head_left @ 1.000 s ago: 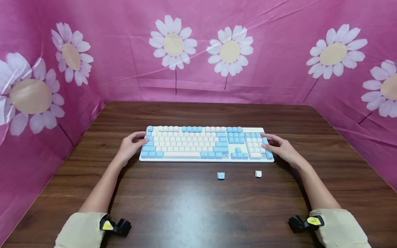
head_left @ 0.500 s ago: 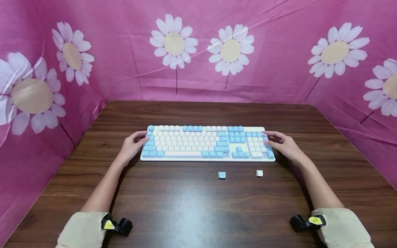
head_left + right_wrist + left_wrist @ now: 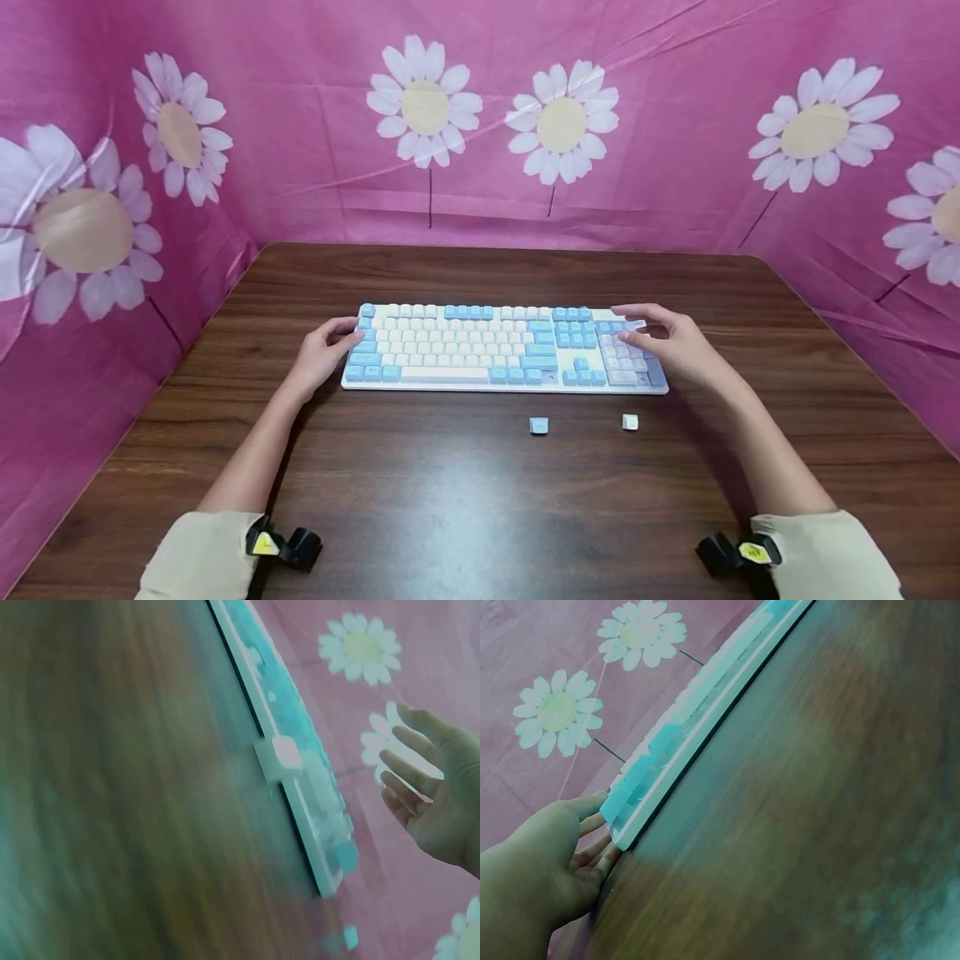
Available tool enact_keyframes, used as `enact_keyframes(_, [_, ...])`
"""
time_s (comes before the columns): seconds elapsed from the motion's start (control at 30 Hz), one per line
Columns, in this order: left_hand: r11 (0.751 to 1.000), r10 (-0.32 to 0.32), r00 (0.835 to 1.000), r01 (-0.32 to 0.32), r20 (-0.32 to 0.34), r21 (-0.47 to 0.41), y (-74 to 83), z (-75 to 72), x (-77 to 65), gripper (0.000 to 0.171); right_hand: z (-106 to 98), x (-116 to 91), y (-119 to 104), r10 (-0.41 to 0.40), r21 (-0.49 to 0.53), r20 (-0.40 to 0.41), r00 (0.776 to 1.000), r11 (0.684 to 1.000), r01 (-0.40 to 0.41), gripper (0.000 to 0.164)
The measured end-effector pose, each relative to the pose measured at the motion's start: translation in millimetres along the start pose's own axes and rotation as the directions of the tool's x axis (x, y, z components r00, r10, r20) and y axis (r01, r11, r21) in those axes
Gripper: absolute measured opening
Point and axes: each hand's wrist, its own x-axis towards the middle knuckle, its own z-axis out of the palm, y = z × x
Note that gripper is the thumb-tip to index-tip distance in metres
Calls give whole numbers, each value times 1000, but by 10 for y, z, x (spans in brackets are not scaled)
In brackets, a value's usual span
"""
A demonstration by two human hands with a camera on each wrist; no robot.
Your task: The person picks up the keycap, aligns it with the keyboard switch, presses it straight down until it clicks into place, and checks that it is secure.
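A white and light-blue keyboard (image 3: 450, 348) lies across the middle of the table. My left hand (image 3: 318, 360) grips its left end, thumb on the edge keys and fingers at the side, as the left wrist view also shows. My right hand (image 3: 678, 343) hovers over the number pad at the right end, thumb and fingers apart and nothing between them. In front of the keyboard lie a blue keycap (image 3: 538, 426) and a white keycap (image 3: 630, 422). Bare spots (image 3: 550, 377) without caps show in the bottom row and near the lower right corner.
A brown wood-grain table (image 3: 450, 492) carries everything. Behind it and on both sides hangs a pink cloth (image 3: 300, 125) printed with white daisies. Black camera mounts (image 3: 300, 548) sit on both beige sleeves (image 3: 197, 557).
My right hand has let go of the keyboard's right end and risen up and left over the number pad. My left hand keeps its grip, and the keycaps lie unmoved.
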Motion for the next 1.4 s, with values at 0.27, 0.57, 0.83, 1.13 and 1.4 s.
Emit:
enact_keyframes(0.27, [1000, -9, 1000, 9, -2, 5, 13, -2, -5, 44, 190, -62, -480, -134, -9, 148, 980, 991, 137, 35])
enact_keyframes(0.57, [1000, -15, 1000, 15, 5, -8, 6, -2, -8, 44, 414, -123, -692, -204, 57, 277, 939, 979, 196, 34])
enact_keyframes(0.83, [1000, -26, 1000, 26, 13, -4, -2, 0, 13, 46, 615, -130, -547, -257, 65, 365, 895, 966, 251, 38])
enact_keyframes(1.13, [1000, -22, 1000, 22, 6, 4, -14, 5, 16, 46, 700, -221, -781, -211, 88, 464, 860, 977, 192, 30])
enact_keyframes(1.4, [1000, -25, 1000, 25, 9, 11, -17, -2, 16, 47, 816, -206, -545, -251, 39, 500, 829, 963, 268, 27])
